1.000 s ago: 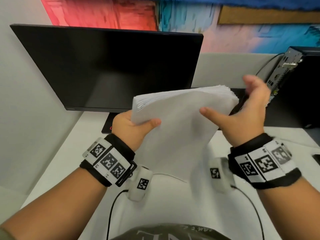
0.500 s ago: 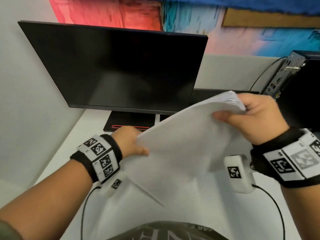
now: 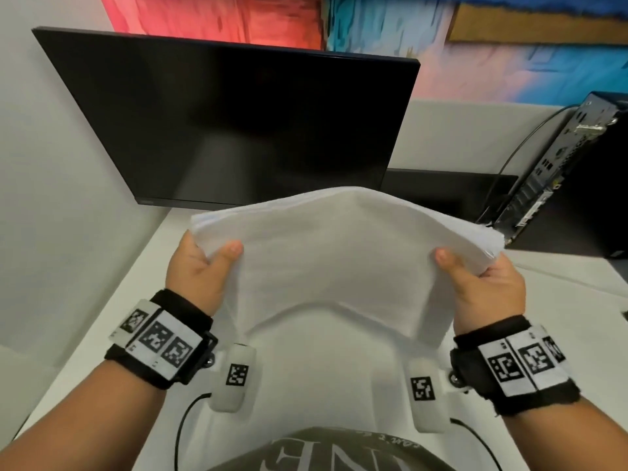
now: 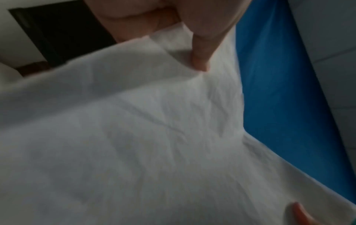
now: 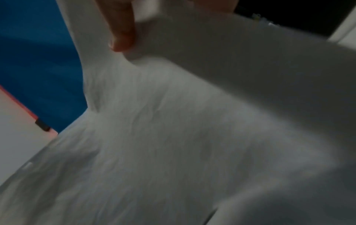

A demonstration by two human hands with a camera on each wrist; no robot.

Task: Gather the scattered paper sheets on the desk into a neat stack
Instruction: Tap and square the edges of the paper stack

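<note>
1. Paper stack (image 3: pixel 339 253) is off the desk (image 3: pixel 112 300), held in the air before the monitor (image 3: pixel 238 124). The left hand (image 3: pixel 200 270) pinches its left end and the right hand (image 3: pixel 482 283) its right end, thumbs on top, so the middle bows upward.
2. Judged from this, the step is squaring the sheets. It would go best by easing the inward squeeze so the bow flattens, loosening the pinch, standing the stack on one long edge and tapping it on the desk.
3. Far edges look fanned, most at the right end near the computer tower (image 3: pixel 577 171), so that end needs the most settling.
4. Head view alone shows both grips, the bow and the desk below.
5. Wrist views alone show creases in the top sheet, close under each thumb (image 4: pixel 200 60); no fingers under the stack show anywhere.
</note>
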